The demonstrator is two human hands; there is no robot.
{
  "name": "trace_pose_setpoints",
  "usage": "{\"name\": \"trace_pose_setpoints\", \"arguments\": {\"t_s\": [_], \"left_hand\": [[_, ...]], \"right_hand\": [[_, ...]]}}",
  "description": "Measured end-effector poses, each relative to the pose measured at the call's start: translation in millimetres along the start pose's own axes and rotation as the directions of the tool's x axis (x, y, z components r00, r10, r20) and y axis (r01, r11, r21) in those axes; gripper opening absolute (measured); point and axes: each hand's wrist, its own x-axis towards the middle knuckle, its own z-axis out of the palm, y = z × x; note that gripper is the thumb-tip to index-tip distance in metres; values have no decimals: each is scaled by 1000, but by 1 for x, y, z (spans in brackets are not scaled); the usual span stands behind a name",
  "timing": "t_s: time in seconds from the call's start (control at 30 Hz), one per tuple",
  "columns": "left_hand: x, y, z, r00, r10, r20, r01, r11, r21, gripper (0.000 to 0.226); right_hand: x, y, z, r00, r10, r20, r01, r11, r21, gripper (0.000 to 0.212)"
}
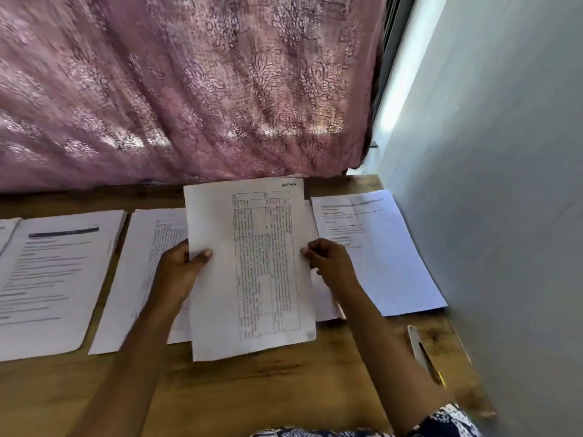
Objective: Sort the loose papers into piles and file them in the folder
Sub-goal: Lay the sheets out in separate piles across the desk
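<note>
I hold a sheet with a printed table (249, 266) above the wooden table (258, 383), in the middle of the view. My left hand (181, 269) grips its left edge, thumb on top. My right hand (328, 260) pinches its right edge. Under the sheet lies a pile of table pages (142, 279). A pile with a dark heading bar (53, 279) lies at the left. Another text pile (378, 250) lies at the right, by the wall. No folder shows in this view.
A pink patterned curtain (189, 89) hangs behind the table's far edge. A grey wall (511, 184) borders the right side. A pen-like object (422, 354) lies near the right edge. The edge of another paper (6, 231) peeks in at the far left.
</note>
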Motion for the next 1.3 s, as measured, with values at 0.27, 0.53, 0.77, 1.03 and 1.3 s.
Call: {"name": "trace_pose_setpoints", "arguments": {"t_s": [0.27,0.53,0.77,1.03,1.3], "left_hand": [[47,-34,-107,963,23,-267,59,954,295,36],[61,-65,-120,966,133,-223,41,770,637,68],[46,-95,-87,966,194,173,-252,543,801,83],[19,-82,-20,834,396,385,-548,516,658,60],[-42,-49,104,663,416,622,-729,547,412,66]], "right_hand": [[28,-32,142,991,29,129,-1,977,-211,11],[37,-26,193,1000,2,-19,-12,830,-558,15],[31,-21,196,986,-74,-147,-20,833,-554,24],[-21,16,98,822,-567,-54,286,493,-822,23],[-68,89,-52,914,-344,214,328,317,-890,71]]}}
